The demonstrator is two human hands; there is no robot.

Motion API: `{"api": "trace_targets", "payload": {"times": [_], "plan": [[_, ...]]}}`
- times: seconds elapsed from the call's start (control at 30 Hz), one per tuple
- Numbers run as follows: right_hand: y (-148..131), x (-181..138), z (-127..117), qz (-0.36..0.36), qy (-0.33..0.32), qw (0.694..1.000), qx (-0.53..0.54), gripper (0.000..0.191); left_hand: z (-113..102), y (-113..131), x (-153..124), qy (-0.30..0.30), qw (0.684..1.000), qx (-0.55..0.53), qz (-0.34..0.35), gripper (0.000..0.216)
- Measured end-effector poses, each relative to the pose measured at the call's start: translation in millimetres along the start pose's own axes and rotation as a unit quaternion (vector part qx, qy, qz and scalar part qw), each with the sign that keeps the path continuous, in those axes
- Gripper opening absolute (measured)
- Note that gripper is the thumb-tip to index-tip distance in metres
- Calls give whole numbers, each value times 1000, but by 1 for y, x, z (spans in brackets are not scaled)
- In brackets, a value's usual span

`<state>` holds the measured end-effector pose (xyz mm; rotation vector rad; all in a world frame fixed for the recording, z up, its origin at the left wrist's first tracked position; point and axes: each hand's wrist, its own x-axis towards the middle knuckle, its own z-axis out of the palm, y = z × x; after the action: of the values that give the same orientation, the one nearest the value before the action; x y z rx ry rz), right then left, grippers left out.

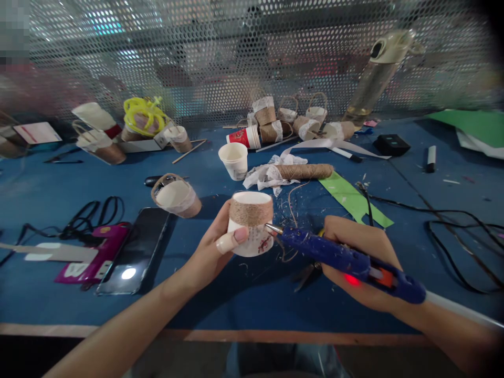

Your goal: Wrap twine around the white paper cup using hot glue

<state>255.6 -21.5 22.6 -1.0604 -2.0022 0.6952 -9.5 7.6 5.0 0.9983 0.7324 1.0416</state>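
Observation:
My left hand (pixel 214 247) is closed round a white paper cup (pixel 252 223) whose upper half is wound with brown twine. It holds the cup just above the blue table (pixel 59 189). My right hand (pixel 360 257) grips a blue hot glue gun (pixel 346 258) with a red light glowing on its side. The gun's metal nozzle touches the cup's right side at the lower edge of the twine band. Loose twine runs from the cup back to a twine spool (pixel 305 171) lying behind it.
A smartphone (pixel 136 249) and a pink case (pixel 96 254) lie at the left. A twine-wrapped cup with a handle (pixel 175 197), a plain cup (pixel 234 160) and several finished cups (pixel 303 123) sit behind. Green paper (pixel 354 202), lace and black cables (pixel 452 226) lie to the right. A perforated metal screen stands at the back.

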Motion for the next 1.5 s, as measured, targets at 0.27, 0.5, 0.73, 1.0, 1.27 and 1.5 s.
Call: {"api": "trace_targets", "payload": {"times": [0.27,0.5,0.73,1.0,1.27,1.5], "plan": [[2,1,-3,16,-11,1000,10,26,-1,3,0,-60,997,-51,-14,44],[6,7,-2,45,14,999,5,28,-2,3,0,-9,998,-44,-38,54],[2,9,4,108,92,984,105,19,6,2,1,20,999,-2,-47,56],[2,7,26,123,54,952,273,43,12,-5,3,31,997,68,-27,65],[-2,9,28,131,134,966,179,15,9,-11,3,26,995,93,-22,65],[-3,12,26,147,132,959,203,20,7,-12,2,-1,996,77,-38,58]]}}
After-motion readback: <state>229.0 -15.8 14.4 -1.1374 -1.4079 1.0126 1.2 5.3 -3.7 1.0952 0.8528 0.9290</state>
